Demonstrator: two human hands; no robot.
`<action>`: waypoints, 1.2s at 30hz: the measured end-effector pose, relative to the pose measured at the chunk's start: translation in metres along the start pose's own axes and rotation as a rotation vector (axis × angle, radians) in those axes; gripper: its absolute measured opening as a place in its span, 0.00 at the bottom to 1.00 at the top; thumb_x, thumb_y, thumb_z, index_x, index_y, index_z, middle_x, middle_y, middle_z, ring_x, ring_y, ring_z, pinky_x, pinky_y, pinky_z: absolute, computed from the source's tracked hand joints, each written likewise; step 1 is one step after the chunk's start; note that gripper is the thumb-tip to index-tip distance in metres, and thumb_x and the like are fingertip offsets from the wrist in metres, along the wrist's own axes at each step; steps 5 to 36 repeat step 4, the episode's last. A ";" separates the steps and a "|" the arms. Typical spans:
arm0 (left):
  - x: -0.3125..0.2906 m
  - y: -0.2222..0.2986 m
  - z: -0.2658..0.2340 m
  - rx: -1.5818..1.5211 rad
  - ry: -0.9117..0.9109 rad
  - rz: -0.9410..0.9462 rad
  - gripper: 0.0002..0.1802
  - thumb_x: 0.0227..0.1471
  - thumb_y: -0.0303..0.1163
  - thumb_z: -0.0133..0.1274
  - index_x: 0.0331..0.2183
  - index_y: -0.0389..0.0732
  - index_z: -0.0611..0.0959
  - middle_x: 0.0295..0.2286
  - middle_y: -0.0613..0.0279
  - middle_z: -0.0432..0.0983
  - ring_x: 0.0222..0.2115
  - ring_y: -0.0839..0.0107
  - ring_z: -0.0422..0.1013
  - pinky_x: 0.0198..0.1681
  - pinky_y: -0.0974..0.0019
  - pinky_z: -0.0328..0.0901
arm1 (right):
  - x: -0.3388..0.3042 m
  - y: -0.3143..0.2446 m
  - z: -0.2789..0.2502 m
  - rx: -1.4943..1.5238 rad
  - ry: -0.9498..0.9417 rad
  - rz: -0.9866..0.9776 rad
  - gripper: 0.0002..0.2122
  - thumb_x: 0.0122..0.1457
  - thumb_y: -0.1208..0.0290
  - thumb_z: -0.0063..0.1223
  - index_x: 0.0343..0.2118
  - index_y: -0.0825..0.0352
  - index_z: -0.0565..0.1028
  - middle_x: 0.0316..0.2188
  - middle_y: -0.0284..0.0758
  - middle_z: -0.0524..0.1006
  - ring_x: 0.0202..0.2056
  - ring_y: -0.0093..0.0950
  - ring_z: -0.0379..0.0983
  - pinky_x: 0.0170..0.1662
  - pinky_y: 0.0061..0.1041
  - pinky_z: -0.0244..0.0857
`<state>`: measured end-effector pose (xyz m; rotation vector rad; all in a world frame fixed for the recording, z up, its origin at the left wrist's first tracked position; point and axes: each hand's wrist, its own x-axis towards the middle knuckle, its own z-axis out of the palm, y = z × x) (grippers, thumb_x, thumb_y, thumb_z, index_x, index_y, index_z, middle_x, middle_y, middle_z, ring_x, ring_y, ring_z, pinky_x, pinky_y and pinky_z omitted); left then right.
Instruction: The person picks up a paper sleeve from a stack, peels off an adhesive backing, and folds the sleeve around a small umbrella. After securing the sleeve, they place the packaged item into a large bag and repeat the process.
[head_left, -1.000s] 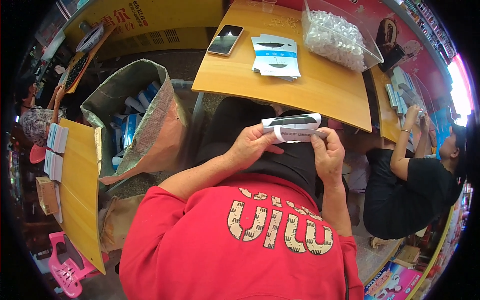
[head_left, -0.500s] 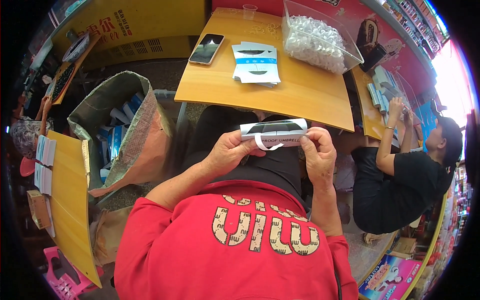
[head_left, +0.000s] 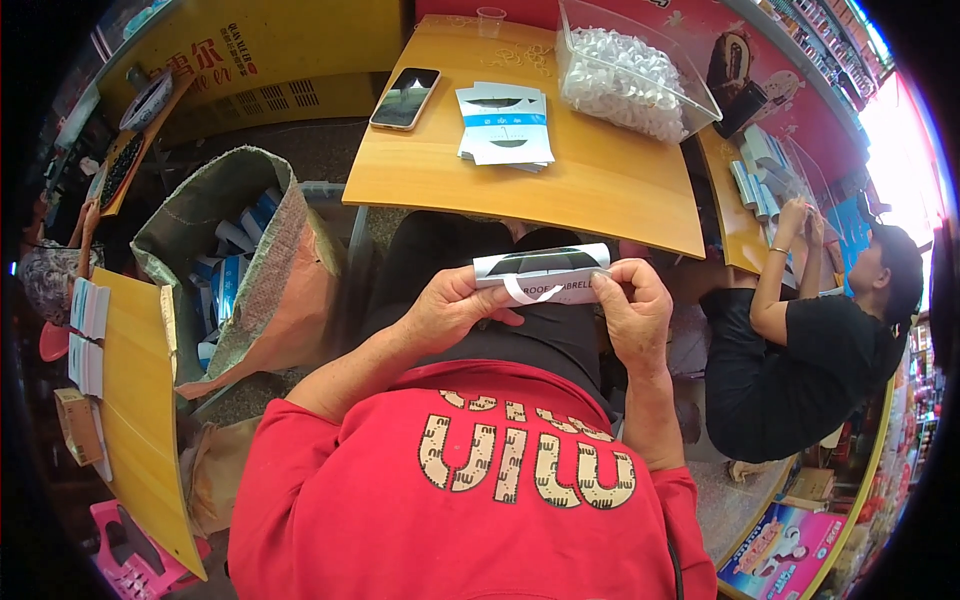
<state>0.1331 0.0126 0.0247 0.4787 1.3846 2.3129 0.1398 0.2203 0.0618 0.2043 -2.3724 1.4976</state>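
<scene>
Above my lap I hold a rolled printed paper sleeve (head_left: 540, 262), white and grey with a dark umbrella picture. My left hand (head_left: 450, 308) pinches its left end, thumb in front. The right end is gripped by my right hand (head_left: 638, 302), thumb pressed on the front. A narrow white band (head_left: 530, 297) curves as a loop across the front, close to my left thumb. Past my hands, a stack of flat printed sheets (head_left: 505, 140) with a blue stripe lies on the yellow table (head_left: 600, 190).
On that table are a phone (head_left: 406, 98), a clear cup (head_left: 491, 22) and a clear bin (head_left: 703, 112) full of white loops (head_left: 625, 80). To the left stands a large woven sack (head_left: 290, 270) holding rolled pieces. A co-worker (head_left: 790, 340) sits at the right.
The paper roll has shifted slightly left and its right end tilts up a little. The white loop now hangs wider across its front. Both hands keep their hold.
</scene>
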 end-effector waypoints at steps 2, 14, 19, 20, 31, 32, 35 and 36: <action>0.000 0.000 0.000 -0.001 -0.008 0.006 0.14 0.51 0.29 0.42 0.41 0.35 0.71 0.35 0.60 0.69 0.35 0.73 0.67 0.37 0.70 0.67 | 0.000 -0.002 0.000 -0.027 0.006 -0.010 0.05 0.43 0.77 0.53 0.20 0.71 0.68 0.19 0.34 0.69 0.22 0.22 0.64 0.27 0.18 0.59; -0.001 0.000 -0.001 -0.001 -0.014 0.013 0.14 0.51 0.29 0.42 0.41 0.35 0.71 0.35 0.60 0.69 0.35 0.73 0.67 0.37 0.70 0.67 | 0.001 -0.003 0.000 -0.062 0.016 -0.022 0.05 0.43 0.77 0.53 0.20 0.70 0.69 0.19 0.34 0.69 0.22 0.23 0.65 0.27 0.19 0.60; -0.001 0.000 -0.001 -0.001 -0.014 0.013 0.14 0.51 0.29 0.42 0.41 0.35 0.71 0.35 0.60 0.69 0.35 0.73 0.67 0.37 0.70 0.67 | 0.001 -0.003 0.000 -0.062 0.016 -0.022 0.05 0.43 0.77 0.53 0.20 0.70 0.69 0.19 0.34 0.69 0.22 0.23 0.65 0.27 0.19 0.60; -0.001 0.000 -0.001 -0.001 -0.014 0.013 0.14 0.51 0.29 0.42 0.41 0.35 0.71 0.35 0.60 0.69 0.35 0.73 0.67 0.37 0.70 0.67 | 0.001 -0.003 0.000 -0.062 0.016 -0.022 0.05 0.43 0.77 0.53 0.20 0.70 0.69 0.19 0.34 0.69 0.22 0.23 0.65 0.27 0.19 0.60; -0.001 0.000 -0.001 -0.001 -0.014 0.013 0.14 0.51 0.29 0.42 0.41 0.35 0.71 0.35 0.60 0.69 0.35 0.73 0.67 0.37 0.70 0.67 | 0.001 -0.003 0.000 -0.062 0.016 -0.022 0.05 0.43 0.77 0.53 0.20 0.70 0.69 0.19 0.34 0.69 0.22 0.23 0.65 0.27 0.19 0.60; -0.001 0.000 -0.001 -0.001 -0.014 0.013 0.14 0.51 0.29 0.42 0.41 0.35 0.71 0.35 0.60 0.69 0.35 0.73 0.67 0.37 0.70 0.67 | 0.001 -0.003 0.000 -0.062 0.016 -0.022 0.05 0.43 0.77 0.53 0.20 0.70 0.69 0.19 0.34 0.69 0.22 0.23 0.65 0.27 0.19 0.60; -0.001 0.000 -0.001 -0.001 -0.014 0.013 0.14 0.51 0.29 0.42 0.41 0.35 0.71 0.35 0.60 0.69 0.35 0.73 0.67 0.37 0.70 0.67 | 0.001 -0.003 0.000 -0.062 0.016 -0.022 0.05 0.43 0.77 0.53 0.20 0.70 0.69 0.19 0.34 0.69 0.22 0.23 0.65 0.27 0.19 0.60; -0.001 0.000 -0.001 -0.001 -0.014 0.013 0.14 0.51 0.29 0.42 0.41 0.35 0.71 0.35 0.60 0.69 0.35 0.73 0.67 0.37 0.70 0.67 | 0.001 -0.003 0.000 -0.062 0.016 -0.022 0.05 0.43 0.77 0.53 0.20 0.70 0.69 0.19 0.34 0.69 0.22 0.23 0.65 0.27 0.19 0.60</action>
